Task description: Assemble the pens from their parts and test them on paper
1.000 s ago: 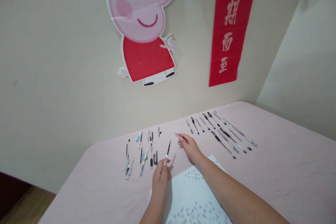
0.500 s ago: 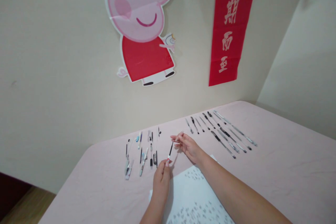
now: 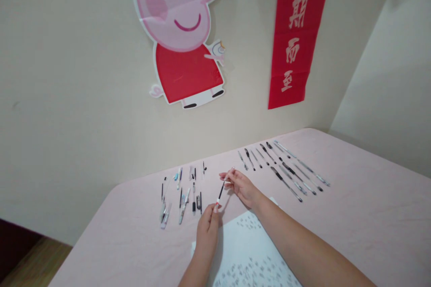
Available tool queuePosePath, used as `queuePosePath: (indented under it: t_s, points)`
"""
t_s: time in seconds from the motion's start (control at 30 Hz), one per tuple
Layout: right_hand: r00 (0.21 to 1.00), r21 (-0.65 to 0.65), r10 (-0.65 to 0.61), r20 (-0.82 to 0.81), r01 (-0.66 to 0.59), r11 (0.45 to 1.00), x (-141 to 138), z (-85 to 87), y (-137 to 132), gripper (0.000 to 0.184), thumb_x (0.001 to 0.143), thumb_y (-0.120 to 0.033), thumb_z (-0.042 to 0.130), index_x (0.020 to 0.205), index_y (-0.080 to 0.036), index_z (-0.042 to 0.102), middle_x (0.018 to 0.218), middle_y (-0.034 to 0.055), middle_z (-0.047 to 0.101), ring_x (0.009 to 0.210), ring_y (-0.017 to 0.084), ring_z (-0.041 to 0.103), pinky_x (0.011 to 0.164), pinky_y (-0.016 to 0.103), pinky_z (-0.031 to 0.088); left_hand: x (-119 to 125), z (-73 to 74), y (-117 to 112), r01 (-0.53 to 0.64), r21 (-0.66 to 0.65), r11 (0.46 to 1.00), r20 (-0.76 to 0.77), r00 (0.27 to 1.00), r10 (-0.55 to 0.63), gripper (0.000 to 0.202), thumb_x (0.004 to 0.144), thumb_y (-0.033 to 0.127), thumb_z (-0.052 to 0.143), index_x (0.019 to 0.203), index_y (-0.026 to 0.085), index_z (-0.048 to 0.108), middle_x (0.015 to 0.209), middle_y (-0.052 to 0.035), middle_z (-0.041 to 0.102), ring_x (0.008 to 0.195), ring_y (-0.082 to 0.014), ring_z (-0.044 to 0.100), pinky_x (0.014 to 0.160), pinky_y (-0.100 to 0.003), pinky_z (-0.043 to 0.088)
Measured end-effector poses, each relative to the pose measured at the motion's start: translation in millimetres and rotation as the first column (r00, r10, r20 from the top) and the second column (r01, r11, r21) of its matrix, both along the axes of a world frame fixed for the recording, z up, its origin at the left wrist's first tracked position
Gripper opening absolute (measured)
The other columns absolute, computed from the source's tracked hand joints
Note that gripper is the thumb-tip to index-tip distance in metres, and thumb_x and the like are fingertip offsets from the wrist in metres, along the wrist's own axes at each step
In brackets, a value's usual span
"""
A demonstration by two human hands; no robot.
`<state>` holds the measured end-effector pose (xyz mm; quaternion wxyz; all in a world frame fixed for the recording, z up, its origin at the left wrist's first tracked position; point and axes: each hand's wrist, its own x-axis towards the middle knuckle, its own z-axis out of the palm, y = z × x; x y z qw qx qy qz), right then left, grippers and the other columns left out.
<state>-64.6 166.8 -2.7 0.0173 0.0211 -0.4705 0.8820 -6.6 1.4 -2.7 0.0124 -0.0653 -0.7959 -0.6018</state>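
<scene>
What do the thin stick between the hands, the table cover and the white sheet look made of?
Thin stick: likely plastic, a slim black tube with a white and red end, like a pen refill. Table cover: probably fabric, matte pink with soft creases. White sheet: paper, flat, matte, with printed marks.

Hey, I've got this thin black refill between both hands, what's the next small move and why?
Probably hold the refill steady with the left hand, pinching its near end, while the right hand works at the far end, where its fingertips meet it. Loose pen parts lie left, whole pens right.
</scene>
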Motion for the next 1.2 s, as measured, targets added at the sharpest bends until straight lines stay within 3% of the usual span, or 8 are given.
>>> queuePosePath:
  t_s: [0.13,0.37,0.53,0.77,1.2]
  points:
    - [0.999,-0.002,0.031,0.029,-0.031,1.0,2.6,3.3,0.2,0.028,0.068,-0.042,0.075,0.074,-0.019,0.061,0.09,0.0047,0.067,0.077,0.014,0.057,0.071,0.027,0.042,-1.0,-5.3,-1.5,0.051,-0.043,0.998,-0.006,0.999,-0.052,0.048,0.082,0.058,0.045,0.09,0.016,0.066,0.069,-0.0038,0.062,0.064,-0.0188,0.055,0.062,-0.029,0.042]
    - [0.998,0.095,0.065,0.014,-0.066,0.993,5.8,5.8,-3.7,0.022,0.066,-0.035,0.073,0.068,-0.019,0.059,0.072,-0.0003,0.06,0.068,0.012,0.051,0.067,0.025,0.039,-0.9,-1.0,-0.8,0.054,-0.028,0.998,-0.023,0.998,-0.055,0.045,0.082,0.056,0.046,0.089,0.017,0.065,0.082,-0.0073,0.067,0.079,-0.0223,0.059,0.072,-0.032,0.044]
    - [0.994,0.17,0.109,0.019,-0.11,0.979,7.5,2.6,-7.7,0.02,0.067,-0.033,0.072,0.067,-0.019,0.058,0.063,-0.0028,0.055,0.058,0.01,0.046,0.061,0.025,0.034,1.1,3.6,1.1,0.049,0.02,0.999,0.005,0.999,-0.049,0.046,0.079,0.06,0.048,0.087,0.017,0.064,0.072,-0.0043,0.063,0.068,-0.0194,0.055,0.063,-0.029,0.043]
    - [0.98,0.201,0.187,0.064,-0.196,0.96,12.2,4.2,-12.4,0.022,0.064,-0.034,0.074,0.07,-0.019,0.059,0.063,-0.0032,0.058,0.057,0.01,0.048,0.059,0.024,0.034,2.2,1.6,1.5,0.055,0.092,0.994,0.046,0.997,-0.059,0.047,0.078,0.061,0.051,0.089,0.017,0.064,0.074,-0.0046,0.062,0.066,-0.0177,0.054,0.06,-0.028,0.047]
    - [0.973,0.189,0.218,0.077,-0.229,0.955,13.3,4.1,-10.5,0.023,0.064,-0.033,0.074,0.072,-0.019,0.058,0.066,-0.0026,0.06,0.06,0.011,0.052,0.059,0.023,0.038,0.6,-2.4,0.9,-0.016,0.157,0.987,0.082,0.997,0.003,0.041,0.074,0.054,0.06,0.09,0.017,0.064,0.085,-0.0067,0.063,0.075,-0.0203,0.06,0.062,-0.032,0.054]
